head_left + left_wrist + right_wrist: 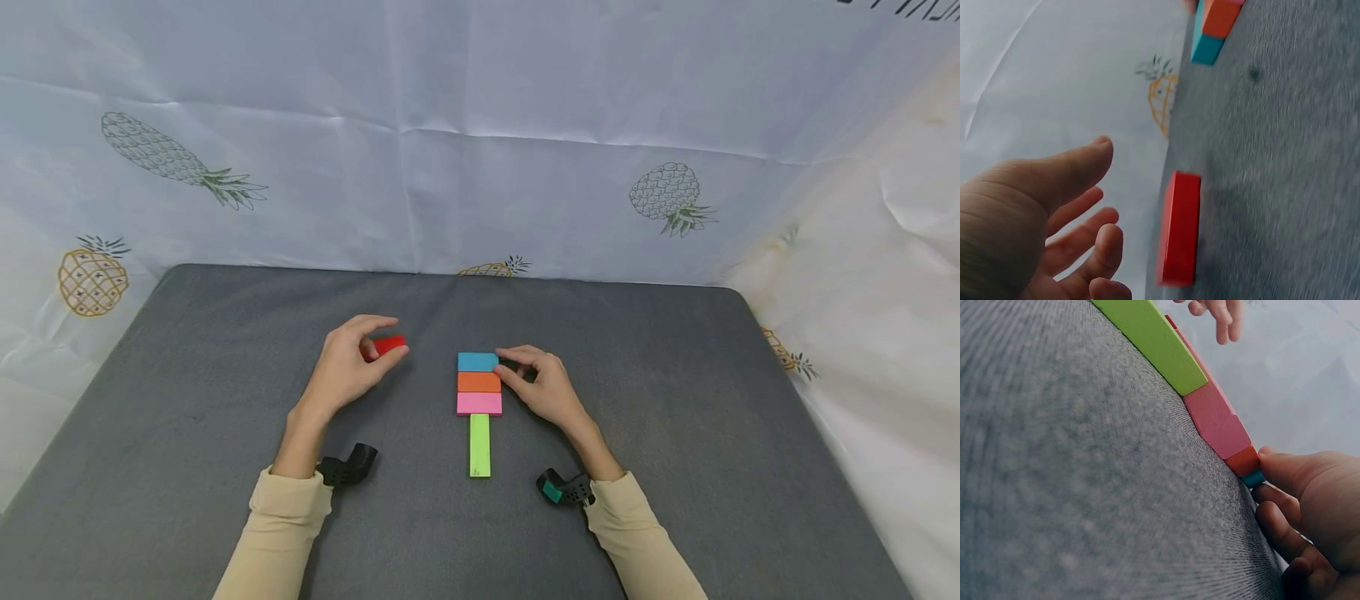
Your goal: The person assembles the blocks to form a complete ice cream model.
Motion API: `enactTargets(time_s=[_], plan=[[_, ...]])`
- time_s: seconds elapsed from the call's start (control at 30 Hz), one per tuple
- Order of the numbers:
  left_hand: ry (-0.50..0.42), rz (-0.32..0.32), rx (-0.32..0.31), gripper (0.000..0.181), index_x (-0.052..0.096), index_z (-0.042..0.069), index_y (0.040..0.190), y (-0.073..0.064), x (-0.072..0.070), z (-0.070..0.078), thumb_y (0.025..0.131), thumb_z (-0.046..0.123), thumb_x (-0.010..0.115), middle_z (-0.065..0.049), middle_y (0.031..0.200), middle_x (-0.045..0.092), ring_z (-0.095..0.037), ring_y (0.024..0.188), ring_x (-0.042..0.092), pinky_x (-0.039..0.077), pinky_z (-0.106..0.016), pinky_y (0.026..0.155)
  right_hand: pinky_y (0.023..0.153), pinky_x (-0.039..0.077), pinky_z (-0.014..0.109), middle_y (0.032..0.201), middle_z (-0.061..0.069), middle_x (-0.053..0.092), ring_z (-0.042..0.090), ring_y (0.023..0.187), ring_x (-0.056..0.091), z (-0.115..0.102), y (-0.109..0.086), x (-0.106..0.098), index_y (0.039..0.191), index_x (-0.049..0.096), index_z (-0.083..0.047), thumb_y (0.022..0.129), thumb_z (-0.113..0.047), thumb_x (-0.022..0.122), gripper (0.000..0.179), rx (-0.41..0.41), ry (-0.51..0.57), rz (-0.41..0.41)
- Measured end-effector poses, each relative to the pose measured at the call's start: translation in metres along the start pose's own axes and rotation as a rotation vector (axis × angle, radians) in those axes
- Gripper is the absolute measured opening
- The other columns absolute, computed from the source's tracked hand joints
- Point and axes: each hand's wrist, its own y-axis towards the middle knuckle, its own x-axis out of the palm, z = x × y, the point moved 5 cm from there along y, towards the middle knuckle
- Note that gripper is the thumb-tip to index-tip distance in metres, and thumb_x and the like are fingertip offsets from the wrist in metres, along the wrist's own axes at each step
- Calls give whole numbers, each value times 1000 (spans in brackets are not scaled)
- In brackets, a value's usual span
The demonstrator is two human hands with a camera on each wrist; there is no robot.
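A red block (1180, 231) lies on the grey cloth, with my left hand (348, 360) around it; the left wrist view shows thumb and fingers spread apart, with a gap to the block. To the right, a blue block (477, 362), an orange block (478, 382) and a pink block (479, 403) lie side by side in a stack-like row. A lime green block (480, 446) extends from the pink one toward me. My right hand (546, 387) pinches the blue block's right end between thumb and forefinger; its other fingers are bent.
Grey cloth (637, 367) covers the table. Behind it hangs a white sheet (525, 83) printed with pineapples, which also runs along both sides. A black wrist mount (351, 465) sits on the left wrist, another black mount (564, 486) on the right.
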Motion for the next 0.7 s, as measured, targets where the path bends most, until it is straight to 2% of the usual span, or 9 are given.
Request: enactTargets(time_s=[0.3, 0.7], plan=[[63, -45, -70, 48, 67, -4, 129, -2, -8, -15, 87, 15, 81, -23, 128, 66, -16, 66, 54, 45, -25, 61, 63, 46, 20, 117, 13, 75, 5, 74, 59, 1, -1, 0, 123, 74, -4, 94, -17, 75, 32, 4, -2, 2], [118, -82, -98, 49, 69, -3, 126, -5, -11, -22, 84, 17, 84, -26, 127, 65, -17, 68, 55, 44, -26, 61, 65, 48, 21, 119, 14, 75, 6, 75, 60, 1, -1, 1, 124, 74, -4, 94, -17, 75, 33, 11, 2, -4]])
